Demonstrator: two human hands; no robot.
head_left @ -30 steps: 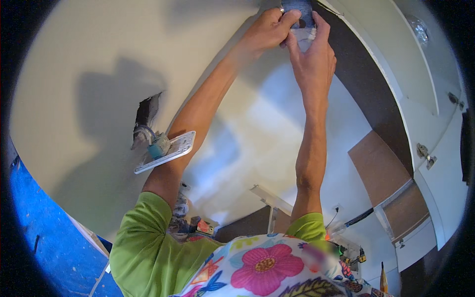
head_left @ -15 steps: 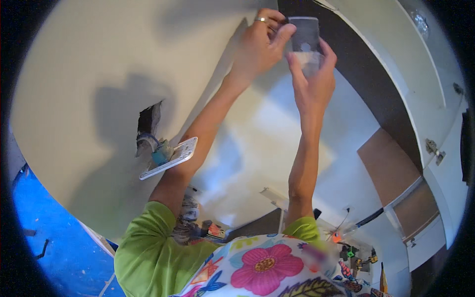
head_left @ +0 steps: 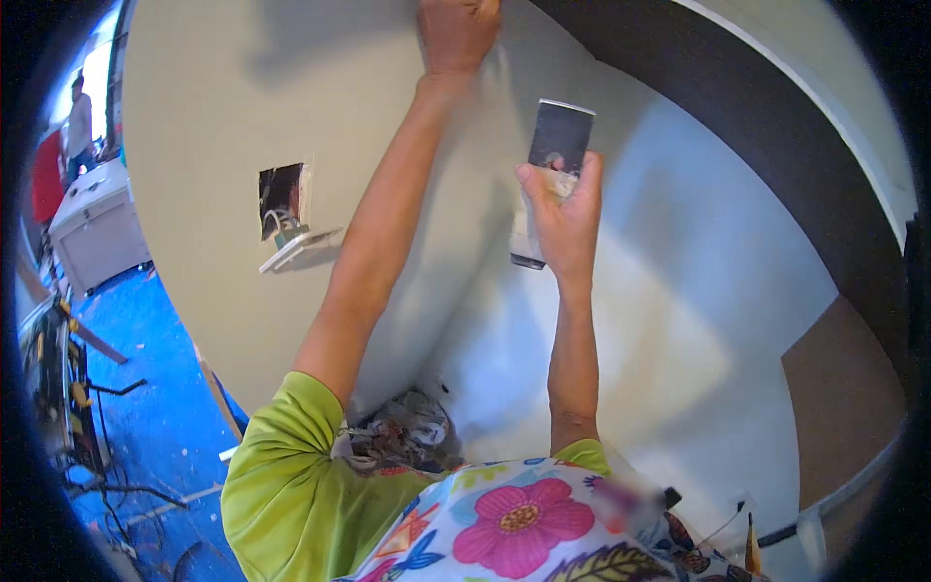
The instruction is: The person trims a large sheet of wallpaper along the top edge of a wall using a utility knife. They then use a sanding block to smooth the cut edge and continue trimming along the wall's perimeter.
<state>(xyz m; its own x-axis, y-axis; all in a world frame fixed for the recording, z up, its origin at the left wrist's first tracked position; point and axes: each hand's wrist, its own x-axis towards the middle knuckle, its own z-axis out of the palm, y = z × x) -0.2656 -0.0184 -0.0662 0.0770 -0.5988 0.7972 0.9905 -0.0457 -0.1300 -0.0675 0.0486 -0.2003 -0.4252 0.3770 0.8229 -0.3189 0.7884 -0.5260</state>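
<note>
My right hand (head_left: 567, 218) is closed around what looks like a putty knife (head_left: 561, 131), with a dark rectangular blade, a bright upper edge and whitish material near my thumb. Its lower end pokes out below my palm. At the top edge of the picture, my left hand (head_left: 459, 37) has its fingers curled against or close to the pale wall (head_left: 213, 87). Whatever those fingers hold, if anything, is hidden. Beside my left forearm, a white faceplate (head_left: 291, 250) hangs tilted on wires from a square hole (head_left: 279, 199) in the wall.
A dark brown band (head_left: 718, 126) curves along the upper right, with a brown panel (head_left: 844, 388) below it. Blue covering (head_left: 175, 359) lies on the floor at left, near a grey cabinet (head_left: 97, 228) and a distant person (head_left: 80, 121). Crumpled material (head_left: 407, 427) lies low by the wall.
My hands have come apart: the left went up and left to the wall, the right lowered with the putty knife. The view has shifted, showing more of the room at left.
</note>
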